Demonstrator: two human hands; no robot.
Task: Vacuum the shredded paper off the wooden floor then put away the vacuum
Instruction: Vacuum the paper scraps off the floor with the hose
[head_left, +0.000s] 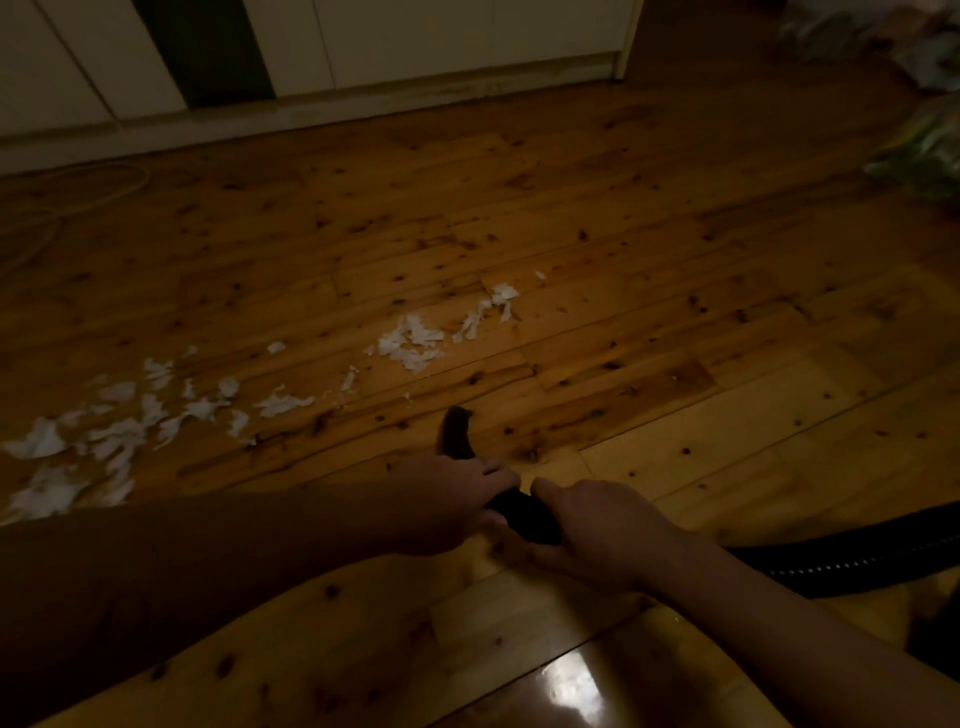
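White shredded paper (410, 343) lies scattered on the wooden floor (623, 322) in a band from the middle to the far left edge. My left hand (447, 504) and my right hand (602, 530) both grip the black vacuum nozzle (524, 514), held low over the floor. Its dark tip (456, 434) pokes out past my left hand, short of the nearest scraps. A black ribbed hose (841, 564) runs from under my right wrist to the right edge.
White cabinet fronts with a baseboard (363, 98) line the far side. A pale cord (104, 182) loops on the floor at far left. Bags and clutter (924, 150) sit at the far right. Light glares off the boards near me.
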